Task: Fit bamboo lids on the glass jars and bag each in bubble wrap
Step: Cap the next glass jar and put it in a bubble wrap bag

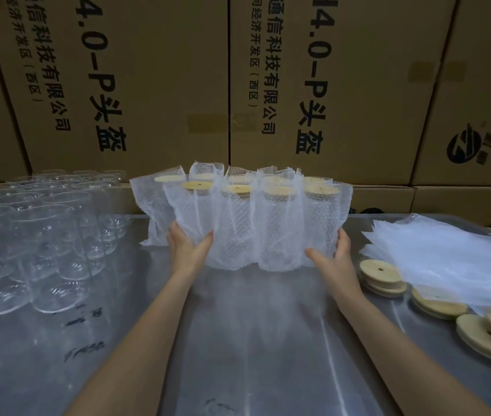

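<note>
Steel table [253, 340], cardboard boxes [154, 85] behind; both hands' fingers [191, 240] straight, pressing wrapped jars [256, 223]

The table [253, 340] across the lower frame is brushed metal, dull grey with a soft sheen and black scuff marks. At left, the jars [28, 235] are clear, glossy glass. At centre, the bagged jars [250, 217] are covered in translucent, dimpled plastic bubble wrap. At right, the loose lids [380, 274] are pale, matt bamboo, smooth-faced; the bag stack [448, 259] is hazy plastic. The boxes [154, 85] behind are matt brown cardboard.
</note>
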Motion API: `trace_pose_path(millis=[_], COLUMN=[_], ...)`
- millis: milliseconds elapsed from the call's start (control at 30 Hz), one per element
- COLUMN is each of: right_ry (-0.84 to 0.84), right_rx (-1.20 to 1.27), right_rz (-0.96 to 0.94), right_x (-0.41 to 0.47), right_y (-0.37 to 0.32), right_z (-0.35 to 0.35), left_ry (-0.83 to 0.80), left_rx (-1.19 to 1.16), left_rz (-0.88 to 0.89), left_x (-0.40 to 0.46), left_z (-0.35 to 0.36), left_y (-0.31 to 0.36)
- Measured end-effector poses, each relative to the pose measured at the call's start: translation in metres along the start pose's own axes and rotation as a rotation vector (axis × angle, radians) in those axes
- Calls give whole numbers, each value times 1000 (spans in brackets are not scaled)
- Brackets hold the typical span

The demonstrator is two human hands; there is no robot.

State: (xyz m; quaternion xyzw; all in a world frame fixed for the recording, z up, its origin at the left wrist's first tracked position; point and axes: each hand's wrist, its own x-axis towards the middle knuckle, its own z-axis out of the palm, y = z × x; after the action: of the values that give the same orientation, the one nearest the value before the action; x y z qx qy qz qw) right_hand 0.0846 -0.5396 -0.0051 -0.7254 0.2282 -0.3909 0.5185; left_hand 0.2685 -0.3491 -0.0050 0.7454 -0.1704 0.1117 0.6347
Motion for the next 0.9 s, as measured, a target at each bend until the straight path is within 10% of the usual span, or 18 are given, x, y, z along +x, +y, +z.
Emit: trace_pose_path(millis=[900], right_ry=[-65], right_rx=[-250], right_rz=[59], right_x=[-98], right_y=[-19], right_z=[-34], left_ry=[43], left_rx=[84], left_rz=[-104], left_x=[-124], left_z=[-68], left_y=[43])
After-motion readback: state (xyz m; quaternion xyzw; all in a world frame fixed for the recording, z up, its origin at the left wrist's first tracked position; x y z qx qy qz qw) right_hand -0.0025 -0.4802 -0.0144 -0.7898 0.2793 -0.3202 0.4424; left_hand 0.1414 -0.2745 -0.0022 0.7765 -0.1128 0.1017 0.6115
